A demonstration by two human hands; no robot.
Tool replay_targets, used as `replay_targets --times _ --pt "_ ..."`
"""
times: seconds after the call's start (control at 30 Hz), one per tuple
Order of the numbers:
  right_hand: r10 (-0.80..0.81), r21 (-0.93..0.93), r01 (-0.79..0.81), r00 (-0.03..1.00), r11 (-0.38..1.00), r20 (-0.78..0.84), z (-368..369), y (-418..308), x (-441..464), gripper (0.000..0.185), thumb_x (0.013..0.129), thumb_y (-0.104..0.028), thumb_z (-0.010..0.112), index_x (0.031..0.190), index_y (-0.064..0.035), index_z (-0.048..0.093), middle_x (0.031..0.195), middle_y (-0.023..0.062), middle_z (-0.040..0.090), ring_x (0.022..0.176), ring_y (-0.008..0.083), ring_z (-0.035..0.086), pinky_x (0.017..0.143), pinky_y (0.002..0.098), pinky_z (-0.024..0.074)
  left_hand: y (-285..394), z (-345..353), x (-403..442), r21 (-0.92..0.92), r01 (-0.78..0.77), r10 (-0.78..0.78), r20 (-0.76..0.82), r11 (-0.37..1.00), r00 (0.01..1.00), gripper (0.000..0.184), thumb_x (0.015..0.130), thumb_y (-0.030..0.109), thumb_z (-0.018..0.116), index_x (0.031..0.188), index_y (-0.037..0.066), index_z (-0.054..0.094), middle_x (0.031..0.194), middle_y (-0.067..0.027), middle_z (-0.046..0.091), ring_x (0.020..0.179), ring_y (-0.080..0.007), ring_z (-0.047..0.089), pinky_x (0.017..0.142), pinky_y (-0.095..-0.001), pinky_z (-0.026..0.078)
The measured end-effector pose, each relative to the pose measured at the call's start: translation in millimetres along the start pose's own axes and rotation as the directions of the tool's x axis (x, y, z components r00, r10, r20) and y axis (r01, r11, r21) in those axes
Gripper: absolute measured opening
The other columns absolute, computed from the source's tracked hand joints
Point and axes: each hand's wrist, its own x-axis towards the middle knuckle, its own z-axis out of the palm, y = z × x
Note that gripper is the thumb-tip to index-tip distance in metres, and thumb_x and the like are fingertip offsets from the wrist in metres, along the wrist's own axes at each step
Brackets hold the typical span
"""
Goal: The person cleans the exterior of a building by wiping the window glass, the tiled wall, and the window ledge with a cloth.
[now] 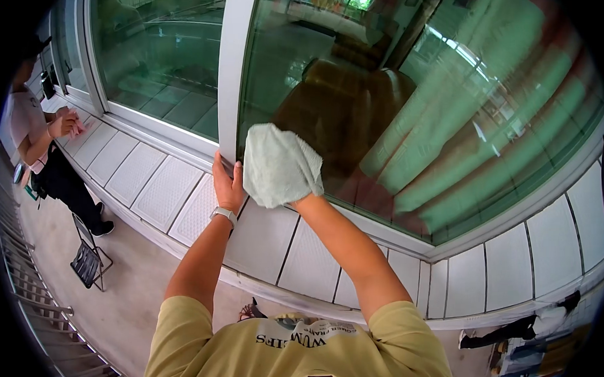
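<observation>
A pale grey-green cloth (281, 164) is spread over my right hand (306, 201) and lies against the lower left corner of a window pane (353, 130). The cloth hides the fingers of that hand; only its wrist end shows below. Just to the left, my left hand (229, 186) rests with fingers stretched out against the foot of the white window frame (235, 78). A light-banded watch (224, 215) is on my left wrist. Below both hands runs a white tiled ledge (260, 233).
Behind the glass hang curtains (440, 130) beside a brown sofa-like shape (339, 101). Further left, a person (37, 138) holds a pink cloth (77, 123) near a folding stool (88, 262). A metal railing (37, 311) runs along the left. Another person (520, 328) is at lower right.
</observation>
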Motion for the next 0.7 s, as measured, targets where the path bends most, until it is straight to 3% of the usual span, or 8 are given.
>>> replay_targets --times 0.13,0.33,0.53,0.63,0.7 --pt "-0.014 0.11 0.004 0.996 0.994 0.09 -11.0 -13.7 -13.9 0.012 0.07 -0.01 0.056 0.079 -0.0031 0.05 0.079 0.0185 0.055 0.075 0.038 0.057 0.065 0.0444 0.0459 5.2 -2.7 0.1 0.003 -0.025 0.025 0.001 1.0 1.0 0.058 0.093 0.023 0.054 0.141 0.0 0.029 0.138 -0.0216 0.04 0.128 -0.0358 0.039 0.107 -0.0385 0.031" --pt "0.075 0.128 -0.094 0.987 0.987 0.142 -48.5 -7.9 -62.9 0.015 0.065 -0.013 0.059 0.071 -0.004 0.049 0.068 0.0172 0.053 0.06 0.0374 0.056 0.055 0.0442 0.0459 5.3 -2.9 -0.1 0.024 -0.029 0.029 0.014 0.999 0.999 0.057 0.095 0.026 0.052 0.141 0.0 0.03 0.138 -0.0222 0.04 0.128 -0.0373 0.038 0.107 -0.0389 0.03" --pt "-0.016 -0.119 0.036 0.986 0.992 0.163 -121.9 2.0 -108.5 0.031 0.062 -0.031 0.067 0.069 -0.0036 0.056 0.066 0.0156 0.056 0.058 0.0346 0.057 0.052 0.0444 0.0467 3.0 -1.8 1.9 0.036 -0.047 0.046 0.038 0.998 0.998 0.059 0.095 0.029 0.052 0.14 -0.001 0.03 0.137 -0.0236 0.04 0.127 -0.0377 0.039 0.107 -0.0398 0.03" --pt "0.15 -0.183 -0.108 0.96 0.977 0.234 -145.9 33.0 -154.3 0.028 0.065 -0.032 0.064 0.074 -0.0062 0.057 0.068 0.0135 0.057 0.061 0.0335 0.059 0.054 0.0444 0.0492 -0.2 0.4 1.5 0.062 -0.032 0.032 0.004 0.998 0.999 0.061 0.094 0.032 0.052 0.14 -0.002 0.03 0.135 -0.0248 0.04 0.126 -0.0384 0.039 0.106 -0.0398 0.03" --pt "0.299 -0.453 -0.131 0.898 0.882 0.322 -146.6 47.4 -186.3 0.028 0.065 -0.033 0.065 0.074 -0.0064 0.059 0.07 0.0136 0.058 0.067 0.0339 0.061 0.06 0.0443 0.0502 -1.1 0.9 1.5 0.067 -0.034 0.034 0.008 0.997 0.999 0.061 0.094 0.033 0.052 0.14 -0.002 0.03 0.134 -0.0246 0.041 0.126 -0.0384 0.039 0.106 -0.0399 0.03"
